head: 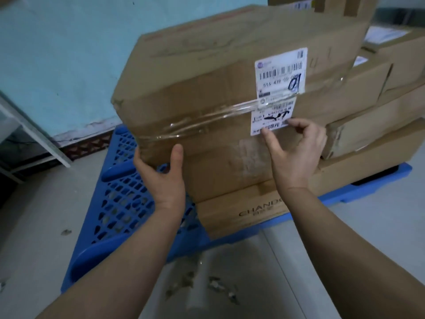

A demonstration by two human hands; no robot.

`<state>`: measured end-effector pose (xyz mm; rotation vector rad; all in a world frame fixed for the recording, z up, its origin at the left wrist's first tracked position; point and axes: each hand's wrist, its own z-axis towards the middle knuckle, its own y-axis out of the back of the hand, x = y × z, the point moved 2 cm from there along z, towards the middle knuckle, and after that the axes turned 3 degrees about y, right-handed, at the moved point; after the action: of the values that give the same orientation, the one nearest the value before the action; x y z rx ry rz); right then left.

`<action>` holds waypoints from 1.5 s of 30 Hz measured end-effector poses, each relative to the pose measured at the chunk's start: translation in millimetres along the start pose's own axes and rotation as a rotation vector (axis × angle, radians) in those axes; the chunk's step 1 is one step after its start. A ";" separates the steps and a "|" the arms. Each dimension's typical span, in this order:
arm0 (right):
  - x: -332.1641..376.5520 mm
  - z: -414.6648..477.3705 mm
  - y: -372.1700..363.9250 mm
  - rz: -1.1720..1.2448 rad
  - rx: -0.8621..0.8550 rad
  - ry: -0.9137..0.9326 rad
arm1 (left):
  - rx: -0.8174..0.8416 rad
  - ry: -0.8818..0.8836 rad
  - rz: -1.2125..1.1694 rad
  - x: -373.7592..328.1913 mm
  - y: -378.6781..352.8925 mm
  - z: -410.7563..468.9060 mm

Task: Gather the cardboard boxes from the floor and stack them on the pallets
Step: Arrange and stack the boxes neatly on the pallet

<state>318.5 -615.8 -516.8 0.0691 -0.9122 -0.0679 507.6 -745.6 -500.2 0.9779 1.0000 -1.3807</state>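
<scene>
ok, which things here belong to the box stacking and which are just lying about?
Job: held box, gripped by left hand, touched by right hand; blue pallet; stacked boxes; CHANDO box.
Lying about: floor scraps; white frame at left.

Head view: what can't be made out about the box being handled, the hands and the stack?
All in the head view:
- Left hand: fingers hidden behind the taped box corner; only the thumb shows.
- Right hand: whether it pinches the label or just touches it is unclear.
- Its small print: blurred, crossed by tape.
- Lower box: printed word cut off by the right wrist.
- Stack top: cut by the frame's upper edge.
</scene>
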 end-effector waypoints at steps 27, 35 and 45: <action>-48.7 46.9 3.9 0.042 0.147 -0.349 | 0.252 0.210 -0.012 33.2 -8.4 11.8; -68.1 44.6 3.9 0.218 0.185 -0.686 | 0.348 0.328 -0.068 43.2 -13.8 -8.4; -67.0 38.9 22.8 0.199 0.190 -0.693 | 0.314 0.301 -0.098 36.6 -5.6 -39.2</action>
<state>247.5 -588.5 -543.7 0.1351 -1.6124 0.1927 501.0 -719.0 -546.7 1.4184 1.0829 -1.5311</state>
